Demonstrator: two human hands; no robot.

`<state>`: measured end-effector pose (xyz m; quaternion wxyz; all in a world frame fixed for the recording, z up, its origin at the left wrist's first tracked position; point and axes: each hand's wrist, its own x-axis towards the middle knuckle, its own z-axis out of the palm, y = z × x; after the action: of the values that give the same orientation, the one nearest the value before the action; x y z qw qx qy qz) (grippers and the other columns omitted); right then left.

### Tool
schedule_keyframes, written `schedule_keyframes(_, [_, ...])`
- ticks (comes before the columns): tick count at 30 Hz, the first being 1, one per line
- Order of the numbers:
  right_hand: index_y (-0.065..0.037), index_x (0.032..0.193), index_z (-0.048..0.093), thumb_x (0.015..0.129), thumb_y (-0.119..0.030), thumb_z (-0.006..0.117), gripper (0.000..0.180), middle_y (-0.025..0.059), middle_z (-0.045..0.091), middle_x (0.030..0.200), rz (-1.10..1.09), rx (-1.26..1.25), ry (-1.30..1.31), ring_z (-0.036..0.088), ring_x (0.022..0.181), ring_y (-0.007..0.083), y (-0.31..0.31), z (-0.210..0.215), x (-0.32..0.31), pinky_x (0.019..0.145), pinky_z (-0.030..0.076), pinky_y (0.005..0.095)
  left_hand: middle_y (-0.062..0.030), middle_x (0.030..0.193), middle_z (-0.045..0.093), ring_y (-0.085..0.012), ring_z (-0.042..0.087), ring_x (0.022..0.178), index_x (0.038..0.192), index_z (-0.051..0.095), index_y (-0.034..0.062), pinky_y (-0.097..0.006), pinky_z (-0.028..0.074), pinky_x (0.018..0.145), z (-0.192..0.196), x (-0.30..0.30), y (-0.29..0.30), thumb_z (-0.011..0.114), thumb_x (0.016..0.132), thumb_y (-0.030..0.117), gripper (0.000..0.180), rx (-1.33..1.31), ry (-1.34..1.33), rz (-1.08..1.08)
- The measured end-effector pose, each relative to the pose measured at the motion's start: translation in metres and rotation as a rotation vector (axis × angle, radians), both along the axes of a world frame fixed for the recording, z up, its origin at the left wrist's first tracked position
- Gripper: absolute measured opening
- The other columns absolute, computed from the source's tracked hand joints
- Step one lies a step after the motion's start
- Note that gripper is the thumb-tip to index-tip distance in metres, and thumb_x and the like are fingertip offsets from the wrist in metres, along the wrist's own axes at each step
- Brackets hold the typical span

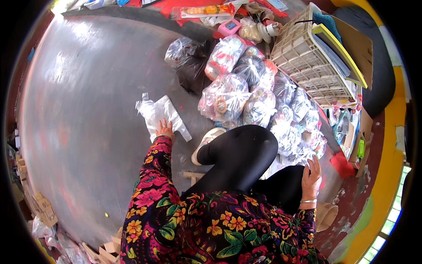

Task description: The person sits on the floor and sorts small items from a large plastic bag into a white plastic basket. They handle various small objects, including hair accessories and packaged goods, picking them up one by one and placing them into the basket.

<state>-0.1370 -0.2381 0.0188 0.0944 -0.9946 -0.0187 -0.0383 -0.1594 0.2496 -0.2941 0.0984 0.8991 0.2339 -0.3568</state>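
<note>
My left hand (165, 130) reaches forward and lies, fingers spread, on the near edge of some flat white plastic bags (163, 112) on the grey floor. Those bags look thin and creased, and one part of them sticks out toward my shoe. Beside my right knee, my right hand (311, 177) has its fingers stretched out, at the near end of a heap of filled, knotted clear bags (281, 125). Whether its fingertips touch the closest bag I cannot tell. Nothing shows in its grip. Small colourful items fill the bags, too blurred to name.
A white plastic crate (303, 57) holding folders stands tilted at the far right. A black bag (193, 72) lies left of the heap. Beyond are a pink box (229, 27) and a long packaged item (202, 12). Cardboard pieces (44, 209) lie at the lower left.
</note>
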Motion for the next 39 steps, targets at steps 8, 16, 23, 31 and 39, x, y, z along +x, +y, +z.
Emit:
schedule_keyframes(8, [0.001, 0.094, 0.059, 0.077, -0.008, 0.052, 0.021, 0.0236, 0.05, 0.114, -0.057, -0.083, 0.078, 0.05, 0.102, 0.0372, -0.009, -0.001, 0.002, 0.087, 0.04, 0.0397, -0.009, 0.143, 0.015, -0.0273, 0.01, 0.132, 0.136, 0.02, 0.0195, -0.047, 0.018, 0.103, -0.022, 0.018, -0.001, 0.037, 0.08, 0.014, 0.059, -0.077, 0.046, -0.119])
schedule_keyframes(16, [0.001, 0.093, 0.06, 0.077, -0.01, 0.052, 0.021, 0.0223, 0.051, 0.113, -0.077, -0.121, 0.078, 0.051, 0.1, 0.0369, -0.012, -0.002, 0.001, 0.085, 0.041, 0.0401, -0.0091, 0.142, 0.017, -0.0289, 0.011, 0.132, 0.137, 0.018, 0.0182, -0.047, 0.018, 0.102, -0.027, -0.051, 0.035, 0.046, 0.075, 0.016, 0.068, -0.027, 0.151, 0.088])
schedule_keyframes(23, [0.001, 0.093, 0.059, 0.077, -0.011, 0.05, 0.022, 0.0227, 0.051, 0.114, -0.11, -0.076, 0.063, 0.051, 0.1, 0.0377, -0.009, 0.009, -0.009, 0.085, 0.041, 0.0399, -0.0097, 0.143, 0.015, -0.0302, 0.006, 0.132, 0.136, 0.019, 0.0139, -0.047, 0.012, 0.105, -0.04, -0.149, 0.086, 0.031, 0.087, 0.025, 0.053, 0.088, 0.362, 0.254])
schedule_keyframes(31, [-0.006, 0.082, 0.061, 0.078, -0.018, 0.049, 0.017, 0.012, 0.061, 0.094, -0.251, -0.117, -0.011, 0.057, 0.086, 0.0298, -0.042, 0.031, -0.045, 0.074, 0.044, 0.0409, -0.0078, 0.107, 0.057, -0.0216, 0.046, 0.11, 0.099, 0.062, 0.0083, -0.033, 0.036, 0.094, 0.016, -0.063, 0.0, 0.046, 0.078, 0.023, 0.03, 0.133, -0.019, -0.142])
schedule_keyframes(39, [-0.006, 0.064, 0.057, 0.077, -0.019, 0.047, 0.021, 0.0097, 0.06, 0.069, -0.292, -0.143, -0.057, 0.057, 0.068, 0.0294, -0.067, 0.039, -0.094, 0.062, 0.043, 0.0428, -0.0171, 0.077, 0.058, -0.0343, 0.056, 0.074, 0.077, 0.06, 0.0027, -0.04, 0.045, 0.066, 0.163, 0.049, -0.088, 0.051, 0.081, 0.02, 0.019, -0.572, -1.033, -0.172])
